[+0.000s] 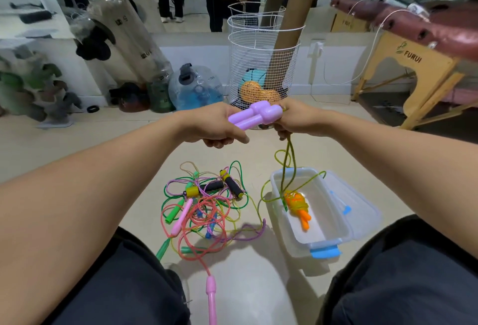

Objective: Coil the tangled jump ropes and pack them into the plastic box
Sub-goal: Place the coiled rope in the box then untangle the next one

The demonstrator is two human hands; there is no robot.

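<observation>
Both hands, left (219,125) and right (292,123), grip the paired purple handles (254,115) lying crosswise; their rope (287,164) hangs toward the plastic box (333,243) below the right hand.

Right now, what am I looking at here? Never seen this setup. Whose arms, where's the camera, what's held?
There is no machine: a person wears one wide-angle camera on the head, looking forward and down, so the two bare arms are their own. The left hand grips a pair of purple handles side by side, and the right hand holds their far end and pinches a yellow-green rope that hangs down to the plastic box. One orange rope bundle already lies in the box, whose lid lies beside it. On the floor to the left is a tangled pile of ropes. A mirror on the far wall reflects the person.
</observation>
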